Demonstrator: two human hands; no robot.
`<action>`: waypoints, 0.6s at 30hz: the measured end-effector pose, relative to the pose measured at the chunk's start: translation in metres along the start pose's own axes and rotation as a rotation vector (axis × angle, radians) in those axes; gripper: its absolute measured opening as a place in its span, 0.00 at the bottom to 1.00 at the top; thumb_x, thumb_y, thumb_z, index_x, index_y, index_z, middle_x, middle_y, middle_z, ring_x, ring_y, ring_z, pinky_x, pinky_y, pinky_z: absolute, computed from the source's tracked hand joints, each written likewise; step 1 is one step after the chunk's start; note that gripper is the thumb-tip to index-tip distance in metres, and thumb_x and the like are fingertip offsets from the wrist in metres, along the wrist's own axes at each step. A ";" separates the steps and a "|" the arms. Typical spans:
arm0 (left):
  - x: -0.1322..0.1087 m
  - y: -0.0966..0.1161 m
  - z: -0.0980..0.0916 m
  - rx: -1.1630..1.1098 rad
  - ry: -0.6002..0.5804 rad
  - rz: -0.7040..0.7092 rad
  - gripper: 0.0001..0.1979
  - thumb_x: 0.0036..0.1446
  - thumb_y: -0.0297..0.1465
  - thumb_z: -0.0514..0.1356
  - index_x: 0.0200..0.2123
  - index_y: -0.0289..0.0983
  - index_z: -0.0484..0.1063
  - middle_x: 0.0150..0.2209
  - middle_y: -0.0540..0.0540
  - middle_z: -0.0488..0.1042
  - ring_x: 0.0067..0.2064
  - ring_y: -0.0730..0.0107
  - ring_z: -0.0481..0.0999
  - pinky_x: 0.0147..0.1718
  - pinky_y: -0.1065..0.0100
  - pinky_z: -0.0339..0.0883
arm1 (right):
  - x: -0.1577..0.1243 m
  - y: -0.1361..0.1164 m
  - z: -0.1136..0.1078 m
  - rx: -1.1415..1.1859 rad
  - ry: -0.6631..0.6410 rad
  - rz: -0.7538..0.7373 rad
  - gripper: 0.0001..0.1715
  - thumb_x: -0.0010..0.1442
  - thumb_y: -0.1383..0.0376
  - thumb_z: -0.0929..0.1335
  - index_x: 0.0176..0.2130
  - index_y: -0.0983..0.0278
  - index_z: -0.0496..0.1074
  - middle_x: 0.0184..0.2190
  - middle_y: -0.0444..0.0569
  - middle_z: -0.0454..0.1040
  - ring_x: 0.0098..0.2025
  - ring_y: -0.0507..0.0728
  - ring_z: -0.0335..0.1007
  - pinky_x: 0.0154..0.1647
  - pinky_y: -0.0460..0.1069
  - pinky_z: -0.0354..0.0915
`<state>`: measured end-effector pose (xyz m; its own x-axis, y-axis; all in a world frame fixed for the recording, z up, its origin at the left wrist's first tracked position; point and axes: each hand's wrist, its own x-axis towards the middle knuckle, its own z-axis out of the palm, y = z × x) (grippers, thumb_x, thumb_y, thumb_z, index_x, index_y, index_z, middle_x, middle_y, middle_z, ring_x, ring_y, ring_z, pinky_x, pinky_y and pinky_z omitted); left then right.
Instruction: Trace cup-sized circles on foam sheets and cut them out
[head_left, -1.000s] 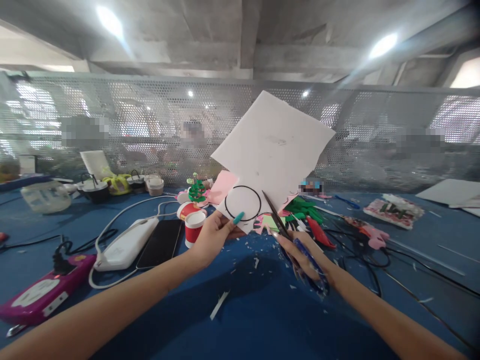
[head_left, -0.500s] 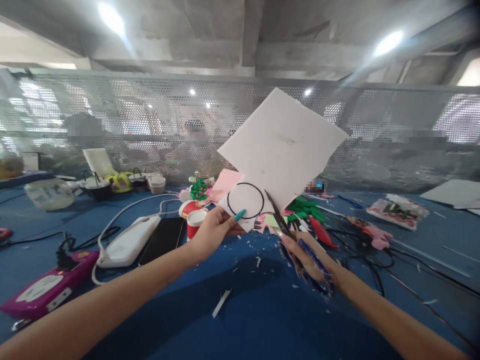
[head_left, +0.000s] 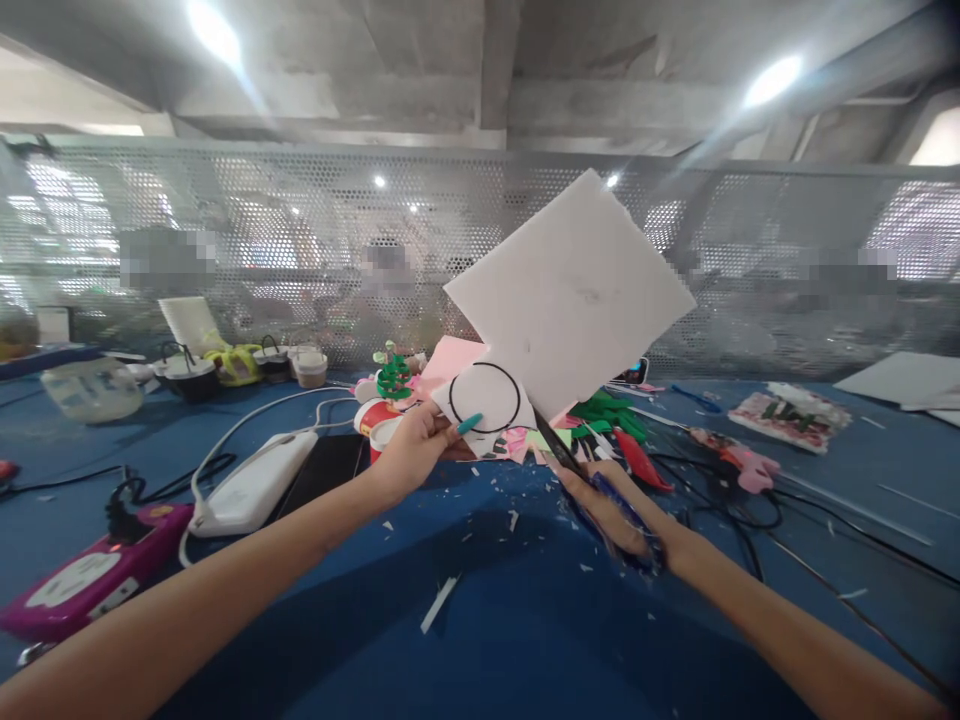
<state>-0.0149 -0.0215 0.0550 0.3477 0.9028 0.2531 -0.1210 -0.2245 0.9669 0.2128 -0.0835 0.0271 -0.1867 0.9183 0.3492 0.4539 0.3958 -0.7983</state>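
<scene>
My left hand [head_left: 424,435] pinches the lower corner of a large white sheet [head_left: 570,295], thumb on top beside a drawn black circle. The sheet is thin and flat, paper or foam, and stands tilted up above the table. A cut separates part of the circle's corner from the rest. In my right hand [head_left: 611,510] is a pair of dark-bladed scissors [head_left: 559,445] with blue handles, fingers wrapped through the loops. The blades lie at the sheet's lower edge, right of the circle; they look nearly closed.
Paper scraps [head_left: 439,603] litter the blue table [head_left: 360,640]. On the left are a purple power strip [head_left: 97,570], a white power bank [head_left: 259,485], a black phone [head_left: 322,475] and cups. Right of the sheet lie a pink glue gun [head_left: 750,468] and cables. A perforated screen [head_left: 315,240] stands behind.
The large sheet has turned clockwise a little. The scissor blades have come closer together, and the cut beside the circle appears wider. My left hand has shifted slightly left.
</scene>
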 end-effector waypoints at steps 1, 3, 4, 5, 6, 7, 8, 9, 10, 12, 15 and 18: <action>0.002 0.000 -0.002 0.003 -0.004 0.002 0.18 0.45 0.27 0.63 0.42 0.34 0.68 0.29 0.47 0.79 0.29 0.68 0.78 0.29 0.71 0.73 | 0.001 -0.001 0.001 0.007 -0.004 0.022 0.22 0.56 0.50 0.63 0.22 0.64 0.65 0.16 0.42 0.60 0.22 0.51 0.58 0.23 0.46 0.59; 0.005 -0.001 -0.005 0.005 -0.003 -0.006 0.18 0.45 0.28 0.64 0.42 0.34 0.69 0.30 0.46 0.79 0.29 0.68 0.78 0.29 0.71 0.73 | 0.001 -0.001 0.002 0.045 -0.015 0.094 0.25 0.55 0.48 0.63 0.19 0.63 0.59 0.13 0.39 0.55 0.17 0.48 0.51 0.17 0.45 0.53; 0.006 -0.002 -0.006 0.006 -0.001 -0.014 0.18 0.46 0.28 0.64 0.43 0.34 0.69 0.30 0.45 0.79 0.29 0.68 0.78 0.28 0.71 0.73 | 0.001 -0.001 0.003 0.070 -0.021 0.136 0.26 0.55 0.47 0.62 0.19 0.63 0.57 0.13 0.38 0.52 0.16 0.47 0.48 0.15 0.44 0.50; 0.008 -0.003 -0.007 0.006 0.001 -0.022 0.18 0.46 0.29 0.64 0.43 0.34 0.69 0.31 0.45 0.79 0.30 0.68 0.78 0.28 0.71 0.73 | 0.000 -0.001 0.003 0.094 -0.030 0.173 0.27 0.54 0.45 0.62 0.19 0.62 0.56 0.12 0.37 0.51 0.14 0.46 0.46 0.14 0.44 0.49; 0.008 -0.004 -0.007 0.004 0.004 -0.027 0.19 0.46 0.29 0.64 0.43 0.35 0.69 0.31 0.44 0.79 0.30 0.67 0.79 0.28 0.71 0.73 | -0.001 0.000 0.003 0.112 -0.049 0.193 0.29 0.54 0.44 0.61 0.18 0.62 0.56 0.11 0.37 0.50 0.13 0.46 0.46 0.13 0.44 0.48; 0.008 -0.004 -0.007 0.000 0.008 -0.030 0.20 0.45 0.30 0.64 0.44 0.35 0.68 0.32 0.44 0.79 0.30 0.67 0.79 0.28 0.71 0.73 | -0.002 0.002 0.003 0.126 -0.081 0.197 0.30 0.54 0.42 0.60 0.17 0.63 0.56 0.10 0.37 0.51 0.12 0.46 0.47 0.12 0.44 0.49; 0.008 -0.003 -0.007 -0.004 0.014 -0.032 0.20 0.45 0.30 0.65 0.44 0.35 0.68 0.32 0.44 0.79 0.31 0.67 0.79 0.28 0.71 0.73 | -0.003 0.005 0.002 0.142 -0.128 0.192 0.32 0.55 0.42 0.59 0.15 0.63 0.58 0.09 0.39 0.53 0.11 0.47 0.50 0.12 0.44 0.52; 0.008 -0.002 -0.006 -0.009 0.022 -0.035 0.20 0.45 0.30 0.65 0.44 0.35 0.68 0.32 0.44 0.79 0.30 0.67 0.79 0.28 0.71 0.73 | -0.004 0.008 0.001 0.165 -0.176 0.186 0.35 0.55 0.41 0.57 0.14 0.64 0.60 0.08 0.41 0.56 0.10 0.47 0.53 0.12 0.44 0.54; 0.007 0.000 -0.005 -0.012 0.031 -0.039 0.21 0.45 0.30 0.65 0.44 0.35 0.68 0.31 0.44 0.79 0.30 0.67 0.79 0.28 0.71 0.73 | -0.004 0.012 0.000 0.210 -0.225 0.191 0.38 0.55 0.40 0.55 0.13 0.65 0.62 0.08 0.43 0.59 0.10 0.49 0.56 0.13 0.45 0.56; 0.006 0.004 -0.004 -0.023 0.046 -0.052 0.22 0.44 0.30 0.66 0.44 0.34 0.68 0.30 0.44 0.79 0.29 0.67 0.79 0.28 0.70 0.73 | -0.002 0.022 0.001 0.367 -0.312 0.233 0.39 0.54 0.38 0.54 0.16 0.66 0.67 0.12 0.49 0.67 0.13 0.52 0.64 0.15 0.46 0.62; 0.006 0.009 -0.004 -0.055 0.055 -0.036 0.22 0.43 0.31 0.66 0.43 0.34 0.68 0.31 0.43 0.79 0.30 0.66 0.79 0.28 0.70 0.74 | 0.007 0.034 0.006 0.643 -0.398 0.288 0.41 0.44 0.32 0.58 0.26 0.65 0.71 0.28 0.57 0.77 0.28 0.59 0.75 0.30 0.52 0.69; 0.007 0.010 -0.007 -0.078 0.050 0.006 0.20 0.42 0.31 0.66 0.41 0.34 0.68 0.32 0.44 0.79 0.30 0.67 0.79 0.29 0.70 0.74 | 0.013 0.036 0.012 0.725 -0.464 0.312 0.43 0.39 0.32 0.61 0.32 0.66 0.72 0.39 0.62 0.76 0.41 0.64 0.74 0.43 0.55 0.67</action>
<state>-0.0200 -0.0150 0.0663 0.3006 0.9190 0.2551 -0.1954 -0.2024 0.9596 0.2166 -0.0575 -0.0033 -0.5500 0.8342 -0.0407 -0.0868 -0.1056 -0.9906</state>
